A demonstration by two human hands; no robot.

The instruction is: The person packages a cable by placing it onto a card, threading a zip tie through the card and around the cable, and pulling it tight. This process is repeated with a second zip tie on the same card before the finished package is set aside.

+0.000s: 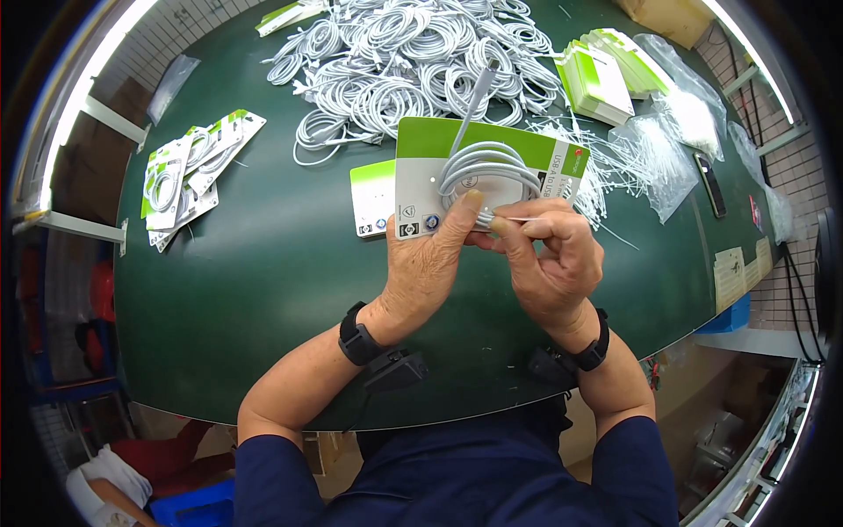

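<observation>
Judging by the head view, the work can be taken as only partly done. At the left of the frame, on the dark green counter (228, 325), a small group of carded cables (167, 189) is already laid, with coils seen on the cards. At the upper middle, a large heap of loose cable coils (413, 53) is left uncarded, and at the upper right a stack of cards (597, 83) is left unused beside scattered white ties (597, 198).

In the middle of the frame, a green-and-white card (413, 184) is held up, with a white coil (487, 156) set against its front; the fastening appears unfinished. Card and coil are pinched by the left hand (426, 268), its thumb pressed over the coil's lower edge, its fingers mostly hidden behind. By the right hand (555, 268), a thin white strip (522, 219), probably a tie, is pinched between thumb and forefinger, the other fingers being curled. Just behind, another card (373, 198) is partly covered.
</observation>
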